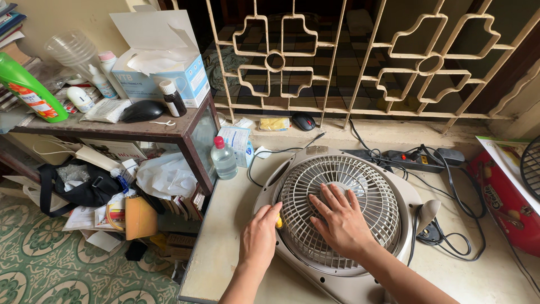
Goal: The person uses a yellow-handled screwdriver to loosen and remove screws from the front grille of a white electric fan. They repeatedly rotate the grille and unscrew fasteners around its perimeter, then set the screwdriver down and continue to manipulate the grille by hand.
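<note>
The right hand [342, 220] lay spread flat on the grille of a beige box fan [337, 217] lying face-up on the tabletop [222, 236]. The left hand [260, 236] gripped a yellow-handled tool [278, 221] at the rim. The light, rigid plastic fan looked best grasped by its frame; the thin grille would flex.

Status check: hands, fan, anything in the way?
Left hand grips yellow-handled tool at fan rim. Right hand flat on grille. Cables lie right.
</note>
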